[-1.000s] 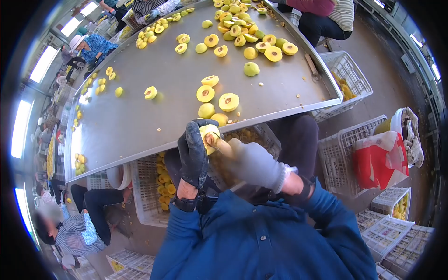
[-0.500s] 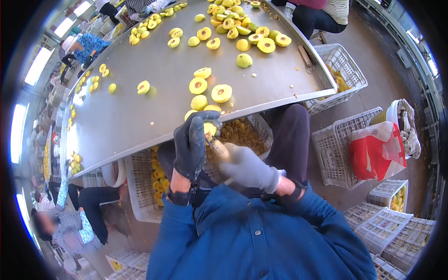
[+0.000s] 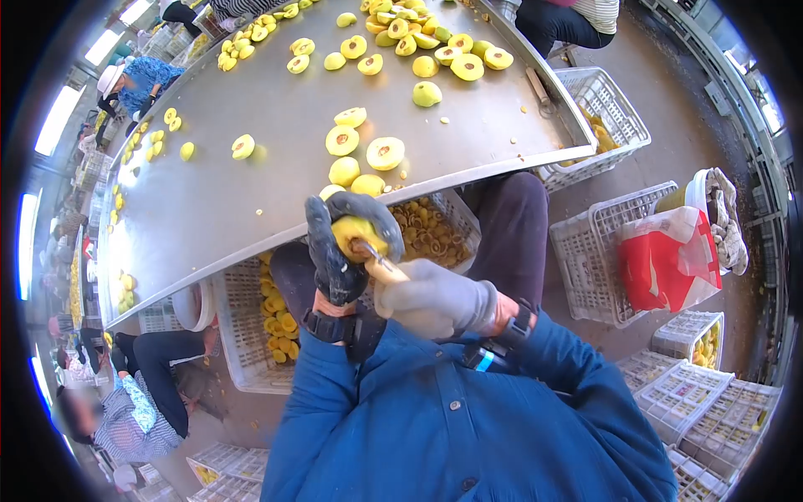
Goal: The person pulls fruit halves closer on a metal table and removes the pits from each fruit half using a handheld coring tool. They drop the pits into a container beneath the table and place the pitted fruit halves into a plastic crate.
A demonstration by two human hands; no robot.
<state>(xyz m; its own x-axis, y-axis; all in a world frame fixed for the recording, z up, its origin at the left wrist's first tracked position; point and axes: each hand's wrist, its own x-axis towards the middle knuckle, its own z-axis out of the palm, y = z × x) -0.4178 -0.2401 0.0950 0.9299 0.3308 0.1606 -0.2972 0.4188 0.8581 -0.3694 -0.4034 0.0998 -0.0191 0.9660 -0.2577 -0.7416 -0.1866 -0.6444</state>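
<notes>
In a black glove, my left hand [image 3: 341,251] is closed around a yellow peach half [image 3: 355,238] just off the table's front edge, its cut face turned toward me. My right hand [image 3: 435,299], gloved in grey, grips a wooden-handled pitting knife [image 3: 386,269]. The tool's metal end is at the brown pit in the middle of the half; its exact shape is hidden. Several peach halves [image 3: 386,153] lie on the metal table [image 3: 276,197] just beyond my hands, some showing brown centres.
Below the table edge, a crate [image 3: 456,219] holds cut scraps, and another crate [image 3: 230,335] holds yellow halves. More peaches [image 3: 401,25] are heaped at the back. A second wooden-handled tool [image 3: 538,86] lies near the right rim. Crates and a red bag [image 3: 669,259] stand at right; co-workers sit around.
My left hand has turned so the peach half shows more fully. The pitting knife's end now meets its pit area. The view has shifted slightly.
</notes>
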